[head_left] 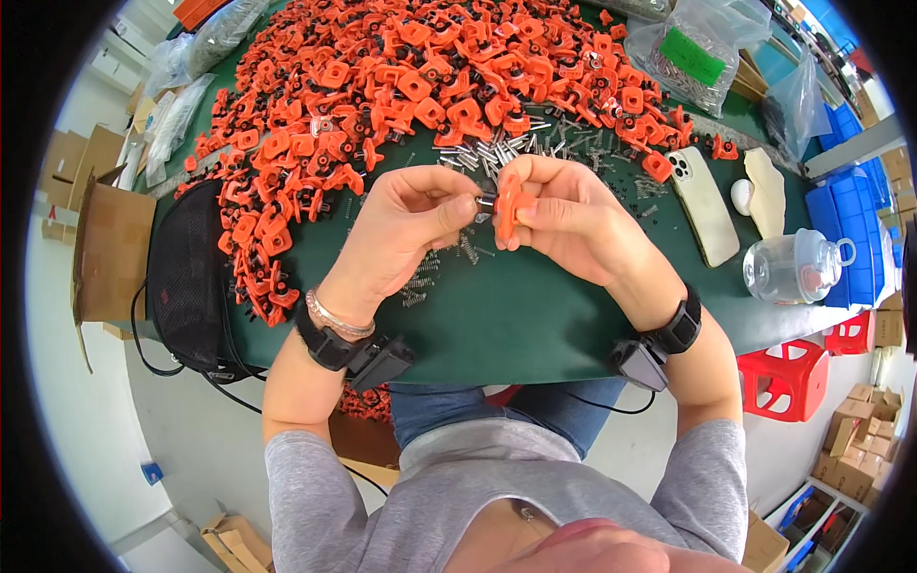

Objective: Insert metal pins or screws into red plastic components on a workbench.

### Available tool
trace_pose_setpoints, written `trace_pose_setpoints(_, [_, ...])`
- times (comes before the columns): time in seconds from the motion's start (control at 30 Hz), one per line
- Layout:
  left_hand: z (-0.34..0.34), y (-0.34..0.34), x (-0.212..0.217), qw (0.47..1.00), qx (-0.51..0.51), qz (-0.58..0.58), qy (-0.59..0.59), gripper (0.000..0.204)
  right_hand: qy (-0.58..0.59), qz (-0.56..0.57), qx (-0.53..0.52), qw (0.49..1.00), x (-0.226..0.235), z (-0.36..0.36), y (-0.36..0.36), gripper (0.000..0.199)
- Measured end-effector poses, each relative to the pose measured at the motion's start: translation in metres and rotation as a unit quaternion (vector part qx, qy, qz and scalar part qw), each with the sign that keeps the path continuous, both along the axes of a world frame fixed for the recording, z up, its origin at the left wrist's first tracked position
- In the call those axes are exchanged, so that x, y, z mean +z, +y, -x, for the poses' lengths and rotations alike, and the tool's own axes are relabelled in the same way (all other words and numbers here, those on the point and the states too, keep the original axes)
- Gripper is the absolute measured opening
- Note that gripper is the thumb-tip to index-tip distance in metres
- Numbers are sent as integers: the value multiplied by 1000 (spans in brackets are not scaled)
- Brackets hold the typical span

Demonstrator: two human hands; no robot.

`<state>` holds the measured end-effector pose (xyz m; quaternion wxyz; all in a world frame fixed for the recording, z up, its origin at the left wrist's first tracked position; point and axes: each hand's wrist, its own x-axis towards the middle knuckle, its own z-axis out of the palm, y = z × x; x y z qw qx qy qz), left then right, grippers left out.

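— What do we hold?

— An orange plastic clip point(509, 203), above the green table point(497, 325) at centre. Our right hand point(564, 224) pinches it, fingers closed on it; our left hand point(411, 224) presses a small metal pin point(484, 202) against its side, thumb and forefinger clamped on the pin.

— And around us?

— At twelve o'clock, loose metal pins point(506, 148), then the heap of orange clips point(411, 86). At three o'clock a phone point(705, 205) — beyond it a clear jar point(793, 267). At nine o'clock, a black mesh bag point(186, 277).

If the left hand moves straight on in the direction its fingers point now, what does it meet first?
The left hand points right, toward the orange plastic part held by the right hand. It would meet that part first; the small metal pin at its fingers seems to touch it already.
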<state>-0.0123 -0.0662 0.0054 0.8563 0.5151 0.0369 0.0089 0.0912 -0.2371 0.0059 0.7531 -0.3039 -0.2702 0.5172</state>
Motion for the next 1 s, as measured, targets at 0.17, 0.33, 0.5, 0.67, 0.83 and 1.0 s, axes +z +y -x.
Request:
trace_pose_setpoints(0.17, [-1, 5, 0, 1000, -17, 7, 7, 13, 2, 1, 11, 1000, -1, 0, 1, 17])
trace_pose_setpoints(0.33, [-2, 10, 1, 999, -40, -11, 33, 14, -65, 11, 10, 998, -7, -6, 2, 16])
trace_pose_setpoints(0.5, [4, 2, 9, 994, -18, -106, -9, 25, -56, 14, 16, 998, -13, -6, 4, 16])
trace_pose_setpoints(0.67, [25, -15, 31, 945, 69, -308, -79, 38, -42, 22, 20, 999, -9, 4, 6, 16])
trace_pose_setpoints(0.83, [69, -22, 36, 881, 111, -451, -87, 27, -100, 35, 59, 993, -2, 26, 9, 19])
trace_pose_setpoints(1.0, [139, -21, 35, 895, 210, -393, -3, 21, -170, 88, -28, 981, -7, 7, 4, 20])
